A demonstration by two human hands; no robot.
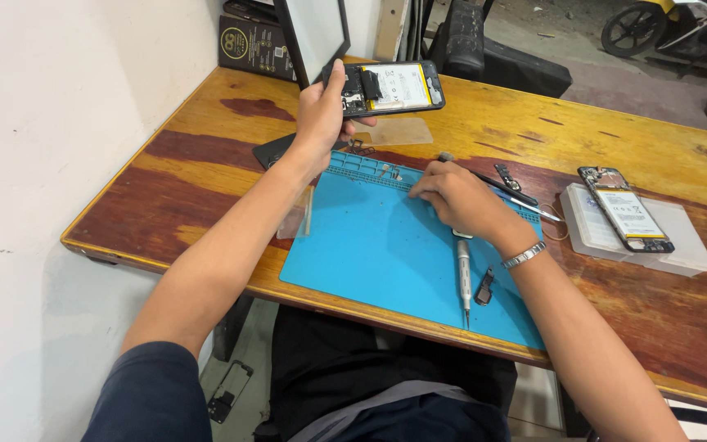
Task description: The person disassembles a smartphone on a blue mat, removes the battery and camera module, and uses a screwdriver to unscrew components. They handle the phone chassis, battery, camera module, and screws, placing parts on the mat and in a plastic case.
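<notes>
At the far left of the frame a pale wall runs down beside the wooden table (206, 106), whose worn reddish-yellow top fills the middle. Just left of centre, in the upper part of the frame, the left hand (319, 115) is raised above the table and closed around the end of an opened phone (393, 87), held flat with its back cover off so the battery and boards face up; the thumb lies along the phone's near edge. Behind that hand a dark-framed panel (314, 33) leans upright against the wall. Below, in the centre, a blue work mat (370, 245) lies on the table, with a small clear plastic piece (298, 214) at its left edge. Right of centre the right hand (456, 200) rests palm-down on the mat, fingers curled low over its upper part; whether they pinch anything cannot be told. A metal bracelet (524, 256) circles that wrist. Just below the hand a grey screwdriver (464, 278) lies on the mat. Farther right, a second opened phone (625, 210) lies on a clear plastic box (681, 245).
</notes>
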